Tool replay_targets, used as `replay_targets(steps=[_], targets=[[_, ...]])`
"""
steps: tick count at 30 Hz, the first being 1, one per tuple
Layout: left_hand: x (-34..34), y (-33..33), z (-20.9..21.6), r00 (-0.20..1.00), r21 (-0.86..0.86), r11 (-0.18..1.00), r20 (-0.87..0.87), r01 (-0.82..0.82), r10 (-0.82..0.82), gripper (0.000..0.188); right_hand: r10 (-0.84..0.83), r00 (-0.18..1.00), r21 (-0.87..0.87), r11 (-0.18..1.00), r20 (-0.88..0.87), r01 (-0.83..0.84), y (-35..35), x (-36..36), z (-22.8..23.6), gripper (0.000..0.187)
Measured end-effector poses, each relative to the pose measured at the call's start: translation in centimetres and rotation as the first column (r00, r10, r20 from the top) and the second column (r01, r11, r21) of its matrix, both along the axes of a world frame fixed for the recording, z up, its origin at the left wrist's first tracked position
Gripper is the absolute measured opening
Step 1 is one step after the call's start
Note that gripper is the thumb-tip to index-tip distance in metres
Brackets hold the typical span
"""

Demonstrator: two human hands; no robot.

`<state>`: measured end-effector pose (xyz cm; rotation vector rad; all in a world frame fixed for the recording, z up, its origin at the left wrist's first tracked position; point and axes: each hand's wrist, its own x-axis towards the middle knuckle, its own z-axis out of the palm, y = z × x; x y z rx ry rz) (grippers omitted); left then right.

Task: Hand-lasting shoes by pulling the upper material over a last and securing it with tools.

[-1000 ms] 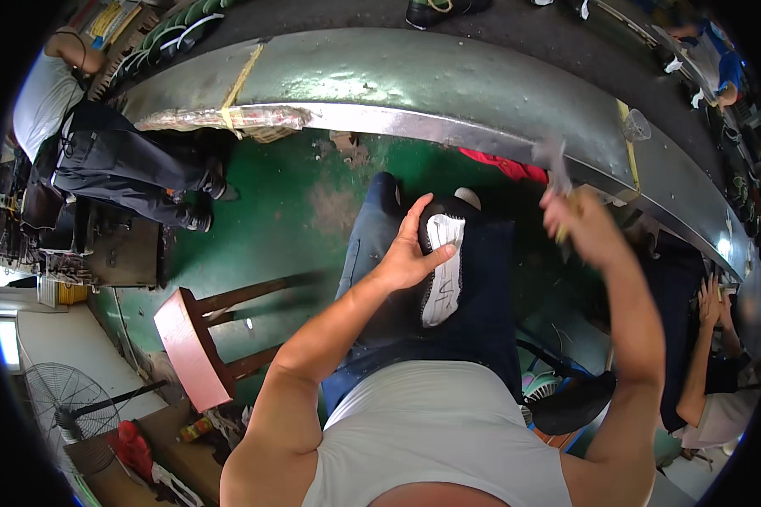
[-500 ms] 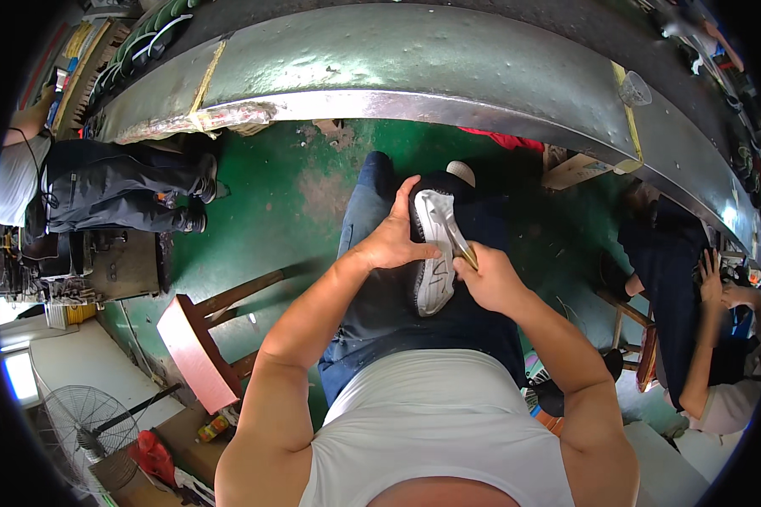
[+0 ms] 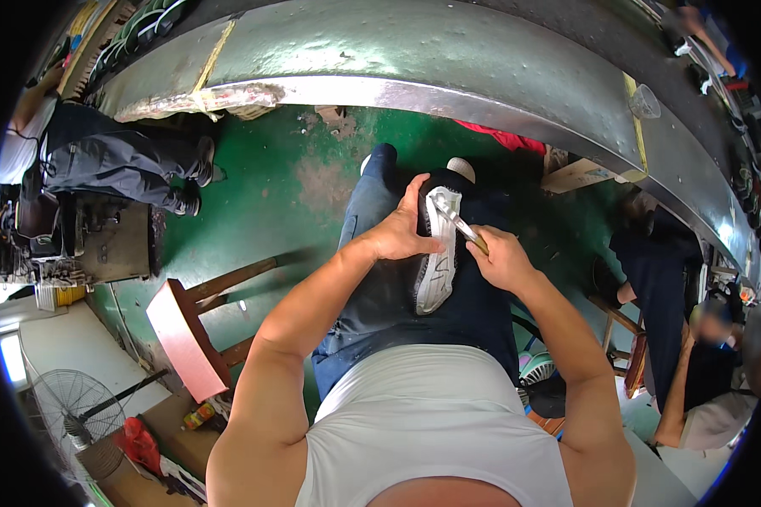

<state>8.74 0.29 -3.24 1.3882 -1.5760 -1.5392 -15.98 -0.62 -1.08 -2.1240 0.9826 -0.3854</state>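
A shoe [image 3: 435,278] with a black upper rests bottom-up over my lap, its whitish underside facing me. My left hand [image 3: 400,232] grips it from the left side, thumb across the underside and fingers round the far left edge. In my right hand [image 3: 502,258] is a silver metal hand tool [image 3: 460,224] with a yellowish-brown handle. The tool slants up and left, its head over the far end of the underside. Whether the head touches the shoe, and its exact kind, I cannot make out.
A long metal-topped bench [image 3: 414,51] curves across the far side. A pinkish stool [image 3: 186,338] stands left, with a fan [image 3: 74,414] behind it. Co-workers are at the left, by a machine [image 3: 114,245], and at the right [image 3: 651,279]. Red cloth [image 3: 511,139] hangs under the bench.
The tool's head has moved up toward the far end of the underside, and my right hand has shifted slightly right. My left hand keeps its hold on the shoe.
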Motion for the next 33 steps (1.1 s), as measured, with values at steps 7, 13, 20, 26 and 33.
replay_targets(steps=[7, 13, 20, 26, 33], targets=[[-0.1, 0.3, 1.2, 0.999, 0.085, 0.996, -0.048, -0.02, 0.025, 0.124, -0.015, 0.98, 0.444, 0.89, -0.199, 0.104, -0.4, 1.3, 5.0, 0.019], [1.1, 0.7, -0.4, 0.998, -0.061, 0.997, -0.053, 0.04, -0.043, 0.118, 0.023, 0.964, 0.149, 0.989, -0.263, 0.017, 1.7, 0.5, 3.7, 0.022], [0.9, -0.4, 0.8, 0.836, 0.392, 0.917, -0.475, -0.079, 0.275, 0.057, 0.006, 0.911, -0.054, 0.998, -0.413, -0.031, 3.4, 0.6, 4.4, 0.019], [1.1, 0.5, 0.2, 0.864, 0.318, 0.94, -0.432, -0.123, 0.259, 0.054, -0.129, 0.989, 0.521, 0.841, -0.067, 0.145, 3.3, 0.9, 4.5, 0.023], [1.8, 0.7, 2.2, 0.909, 0.359, 0.927, -0.342, -0.106, 0.236, 0.056, -0.096, 0.97, 0.132, 0.983, -0.222, 0.127, 5.5, 1.3, 3.2, 0.02]])
